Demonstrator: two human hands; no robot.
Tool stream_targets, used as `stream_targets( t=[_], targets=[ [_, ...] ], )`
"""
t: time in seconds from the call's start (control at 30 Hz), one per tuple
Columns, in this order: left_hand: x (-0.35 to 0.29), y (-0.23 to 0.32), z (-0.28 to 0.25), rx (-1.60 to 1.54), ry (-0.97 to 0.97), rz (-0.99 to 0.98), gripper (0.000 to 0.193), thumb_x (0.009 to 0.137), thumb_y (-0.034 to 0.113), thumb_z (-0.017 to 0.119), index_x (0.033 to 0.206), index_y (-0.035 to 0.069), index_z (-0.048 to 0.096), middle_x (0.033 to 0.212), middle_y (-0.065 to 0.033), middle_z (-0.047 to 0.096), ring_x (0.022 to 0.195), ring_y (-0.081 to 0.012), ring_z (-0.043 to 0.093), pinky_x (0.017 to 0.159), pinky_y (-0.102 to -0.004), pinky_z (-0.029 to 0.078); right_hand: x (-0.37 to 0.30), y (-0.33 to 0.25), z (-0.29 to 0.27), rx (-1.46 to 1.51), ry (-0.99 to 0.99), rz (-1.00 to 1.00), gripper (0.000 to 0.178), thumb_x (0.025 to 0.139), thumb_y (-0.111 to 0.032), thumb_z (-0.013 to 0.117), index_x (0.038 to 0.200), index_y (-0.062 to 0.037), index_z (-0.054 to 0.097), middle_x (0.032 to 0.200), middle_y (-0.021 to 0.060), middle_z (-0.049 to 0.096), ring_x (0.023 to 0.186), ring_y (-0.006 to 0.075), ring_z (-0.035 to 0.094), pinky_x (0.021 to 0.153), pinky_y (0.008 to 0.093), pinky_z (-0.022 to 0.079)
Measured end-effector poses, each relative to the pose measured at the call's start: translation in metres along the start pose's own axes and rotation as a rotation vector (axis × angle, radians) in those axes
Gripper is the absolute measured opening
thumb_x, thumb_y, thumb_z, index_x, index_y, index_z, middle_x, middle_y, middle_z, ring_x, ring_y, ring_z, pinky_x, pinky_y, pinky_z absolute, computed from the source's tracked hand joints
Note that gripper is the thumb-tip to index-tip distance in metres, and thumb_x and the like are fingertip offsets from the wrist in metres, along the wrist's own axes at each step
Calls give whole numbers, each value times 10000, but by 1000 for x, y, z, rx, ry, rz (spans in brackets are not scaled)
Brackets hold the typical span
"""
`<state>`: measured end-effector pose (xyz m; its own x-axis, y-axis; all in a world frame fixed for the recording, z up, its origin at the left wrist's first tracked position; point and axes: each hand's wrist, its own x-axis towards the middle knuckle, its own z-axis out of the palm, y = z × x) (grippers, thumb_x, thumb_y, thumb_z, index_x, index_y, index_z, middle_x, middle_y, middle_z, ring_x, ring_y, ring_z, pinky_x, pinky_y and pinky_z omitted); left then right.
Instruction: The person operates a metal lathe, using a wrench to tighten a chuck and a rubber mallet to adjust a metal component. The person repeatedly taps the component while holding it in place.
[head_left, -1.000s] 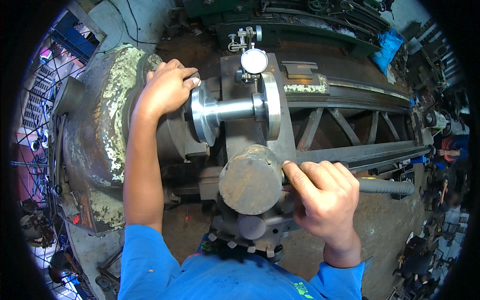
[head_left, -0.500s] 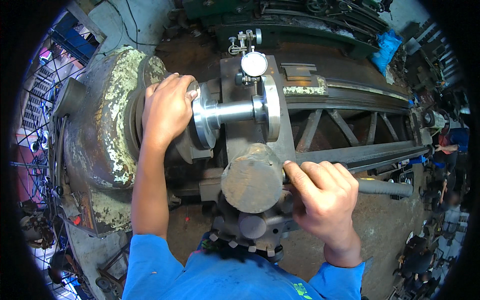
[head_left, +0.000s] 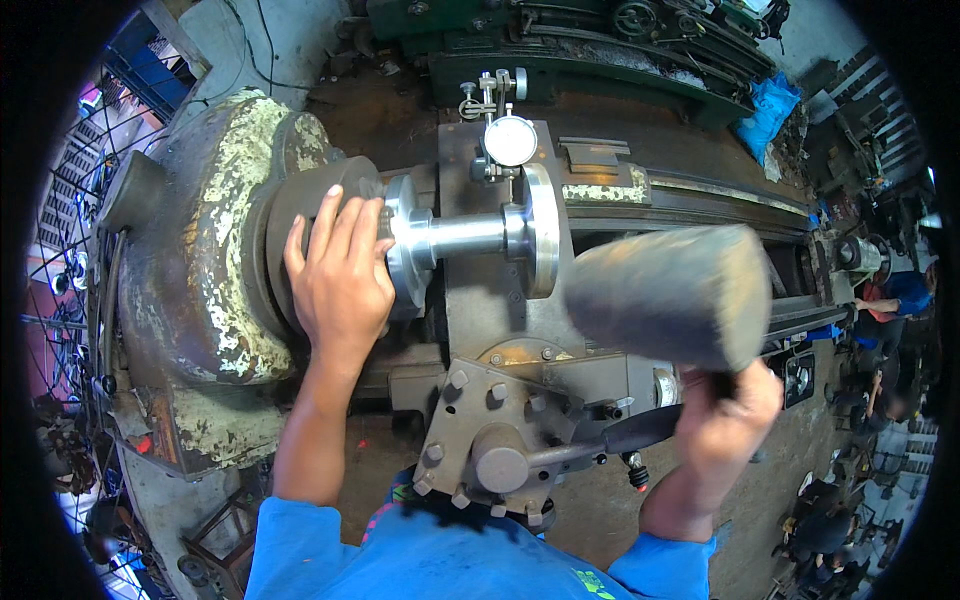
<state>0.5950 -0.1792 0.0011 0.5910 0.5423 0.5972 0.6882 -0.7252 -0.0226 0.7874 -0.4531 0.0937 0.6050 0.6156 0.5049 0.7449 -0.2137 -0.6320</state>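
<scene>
My left hand (head_left: 345, 268) lies on the dark lathe chuck (head_left: 352, 174), palm down and fingers stretched out. A shiny metal shaft with a disc at each end (head_left: 468, 234) sticks out of the chuck to the right. Above its right-hand disc stands a dial indicator (head_left: 511, 141) with a round white face, and its stem reaches down toward the disc. My right hand (head_left: 728, 412) is wrapped round the handle of a large mallet (head_left: 650, 296). The thick cylindrical head is smeared by motion and hangs right of the shaft, apart from it.
A square tool post (head_left: 470, 405) with several bolts and a lever handle (head_left: 645, 428) stands close to my body. At left is the headstock (head_left: 190, 270) with peeling paint. Lathe bed rails (head_left: 700, 190) run right. Behind is a green machine (head_left: 600, 75) and a blue bag (head_left: 770, 108).
My right hand has swung the mallet from above the tool post to the right, uncovering the post. My left hand has shifted slightly toward me on the chuck, its fingers straighter.
</scene>
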Motion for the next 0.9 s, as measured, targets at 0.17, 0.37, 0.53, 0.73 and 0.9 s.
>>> stream_targets(
  t=[0.17, 0.37, 0.53, 0.73, 0.9],
  targets=[
    [-45, 6, 16, 79, 126, -7, 387, 922, 215, 697, 1301, 139, 723, 1342, -3, 704, 1437, -258, 530, 1223, -519, 247, -10, 0, 16, -94, -196, -131, 357, 667, 57, 702, 1018, 10, 746, 871, 150, 734, 762, 322, 713, 705, 405, 537],
    [-100, 11, 22, 17, 196, 55, 326, 969, 176, 634, 1257, 88, 758, 1340, -17, 723, 1352, -297, 540, 1155, -438, 267, -8, 0, 15, -157, -220, -204, 383, 658, 21, 733, 1040, 7, 747, 869, 139, 736, 764, 306, 713, 690, 390, 525],
    [-116, 1, 2, -349, 156, 196, 264, 820, 76, 728, 1078, 89, 787, 1174, -22, 747, 1144, -256, 602, 1023, -402, 344, -8, 1, 16, -166, -209, -221, 377, 663, 19, 741, 1040, 8, 748, 865, 135, 736, 756, 299, 710, 684, 384, 523],
    [-82, -8, -22, -362, 227, 180, 219, 833, 71, 716, 1047, 95, 758, 1108, -28, 735, 1087, -252, 629, 975, -405, 409, -10, 0, 17, -178, -197, -214, 356, 670, 7, 768, 1025, 0, 748, 858, 131, 735, 742, 294, 705, 669, 385, 518],
    [-27, -18, -33, -291, 339, 152, 204, 864, 63, 683, 1059, 57, 742, 1089, -61, 745, 1049, -282, 663, 1000, -410, 458, -10, 1, 17, -160, -192, -222, 349, 673, 8, 773, 1021, -10, 749, 856, 127, 736, 737, 290, 704, 661, 385, 515]
  ],
)
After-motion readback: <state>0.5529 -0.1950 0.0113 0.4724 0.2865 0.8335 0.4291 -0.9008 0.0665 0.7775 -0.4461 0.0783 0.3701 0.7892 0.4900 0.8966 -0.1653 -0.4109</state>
